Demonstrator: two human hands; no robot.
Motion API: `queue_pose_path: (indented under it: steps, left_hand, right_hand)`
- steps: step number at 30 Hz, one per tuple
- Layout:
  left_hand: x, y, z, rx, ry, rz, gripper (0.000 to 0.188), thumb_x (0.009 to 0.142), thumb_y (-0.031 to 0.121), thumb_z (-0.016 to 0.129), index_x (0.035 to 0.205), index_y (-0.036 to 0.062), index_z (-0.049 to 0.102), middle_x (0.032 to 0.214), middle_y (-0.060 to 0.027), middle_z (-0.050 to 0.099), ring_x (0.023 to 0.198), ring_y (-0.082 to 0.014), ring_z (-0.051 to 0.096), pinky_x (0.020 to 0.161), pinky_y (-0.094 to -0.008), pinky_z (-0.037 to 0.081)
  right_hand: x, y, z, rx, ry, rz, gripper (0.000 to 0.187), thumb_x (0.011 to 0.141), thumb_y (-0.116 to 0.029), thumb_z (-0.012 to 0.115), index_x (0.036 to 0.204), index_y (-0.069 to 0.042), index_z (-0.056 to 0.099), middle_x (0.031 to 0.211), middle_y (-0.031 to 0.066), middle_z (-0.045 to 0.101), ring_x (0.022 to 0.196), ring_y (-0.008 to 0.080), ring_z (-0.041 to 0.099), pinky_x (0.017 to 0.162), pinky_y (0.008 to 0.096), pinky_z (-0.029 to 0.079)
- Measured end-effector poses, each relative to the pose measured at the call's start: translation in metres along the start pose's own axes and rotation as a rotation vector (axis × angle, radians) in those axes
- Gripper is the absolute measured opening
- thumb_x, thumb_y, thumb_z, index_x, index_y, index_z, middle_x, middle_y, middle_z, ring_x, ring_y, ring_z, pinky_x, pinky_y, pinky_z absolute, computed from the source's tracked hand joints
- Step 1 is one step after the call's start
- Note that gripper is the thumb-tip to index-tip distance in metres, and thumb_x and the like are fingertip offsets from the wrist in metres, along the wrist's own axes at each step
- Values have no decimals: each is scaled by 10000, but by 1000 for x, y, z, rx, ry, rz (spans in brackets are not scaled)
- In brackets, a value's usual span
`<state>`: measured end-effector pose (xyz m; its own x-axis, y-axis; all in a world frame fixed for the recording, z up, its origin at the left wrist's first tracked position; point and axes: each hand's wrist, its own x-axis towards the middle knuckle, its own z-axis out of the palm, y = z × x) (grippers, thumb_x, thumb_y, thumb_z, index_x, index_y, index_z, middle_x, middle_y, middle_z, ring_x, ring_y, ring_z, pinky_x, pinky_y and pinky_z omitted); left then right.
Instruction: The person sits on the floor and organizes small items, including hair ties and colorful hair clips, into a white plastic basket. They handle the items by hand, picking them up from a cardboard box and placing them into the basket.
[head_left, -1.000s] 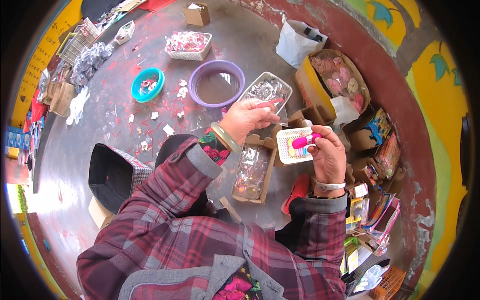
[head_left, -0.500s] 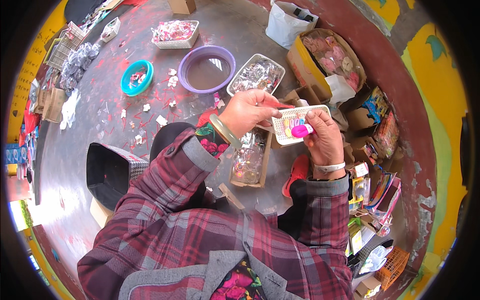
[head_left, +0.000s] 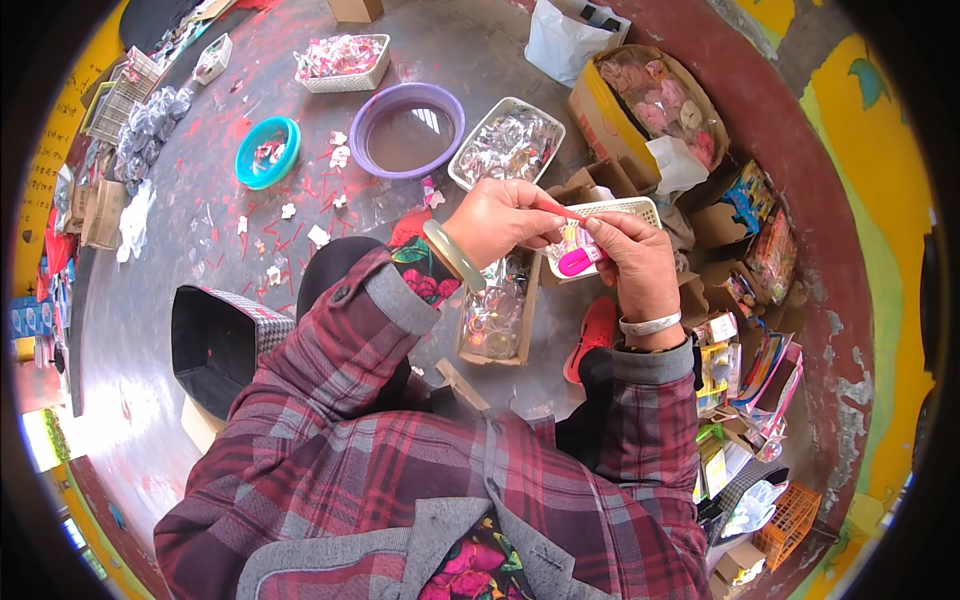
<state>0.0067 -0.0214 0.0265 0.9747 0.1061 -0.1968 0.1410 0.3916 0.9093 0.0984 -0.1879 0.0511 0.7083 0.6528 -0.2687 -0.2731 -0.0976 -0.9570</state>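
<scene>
My left hand (head_left: 500, 222) is closed, its fingertips pinching one end of a thin red strip (head_left: 566, 211). The strip runs across to the fingertips of my right hand (head_left: 640, 262). My right hand is closed too, holding a small bright pink bundle (head_left: 577, 263) that hangs just below its thumb and fingers. Small pieces in pastel colours show beside the bundle, but I cannot tell whether they are joined to it. Both hands are over a cream plastic basket (head_left: 645, 207), which they partly hide.
A box of clear packets (head_left: 497, 318) lies below my hands. Beyond are a white basket of packets (head_left: 548, 112), a purple basin (head_left: 457, 140) and a turquoise basin (head_left: 245, 165). Cartons (head_left: 590, 115) line the right wall. A black-lined bin (head_left: 205, 345) stands at left.
My hands have come closer together, and my right fingertips now meet the red strip. The pink bundle has shifted left and turned downward.
</scene>
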Motion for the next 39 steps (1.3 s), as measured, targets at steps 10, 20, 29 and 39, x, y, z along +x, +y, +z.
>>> queue_pose_path:
  steps: [10, 20, 29, 39]
  left_hand:
    - [1, -3, -4, -164, 13, -104, 171, 847, 105, 547, 971, 2, 602, 893, -54, 617, 813, -120, 595, 748, -244, 480]
    - [6, -16, -11, -123, 26, -34, 133, 813, 54, 489, 885, 8, 592, 895, -66, 604, 864, -129, 571, 802, -252, 445]
    - [6, -18, -9, 44, 57, -11, 150, 758, -11, 483, 875, -2, 577, 867, -44, 592, 797, -98, 549, 739, -222, 435]
    - [3, -19, 1, 340, 203, 135, 124, 742, -27, 508, 835, 6, 583, 775, -2, 571, 720, -51, 510, 633, -200, 423]
  right_hand:
    - [-1, -2, 3, -52, 6, 11, 173, 794, -137, 633, 894, 1, 657, 685, 0, 596, 571, 46, 518, 466, 173, 391]
    - [-4, 1, 11, -177, -28, -98, 136, 779, -102, 640, 875, -10, 670, 746, 15, 608, 579, 48, 518, 457, 175, 397]
    - [-3, 1, 10, -182, -13, -81, 145, 781, -99, 636, 882, -1, 669, 729, 25, 624, 572, 56, 521, 471, 181, 400]
    - [-4, 0, 16, -164, -24, -51, 130, 780, -100, 631, 857, -4, 672, 714, 15, 597, 578, 54, 512, 475, 181, 391]
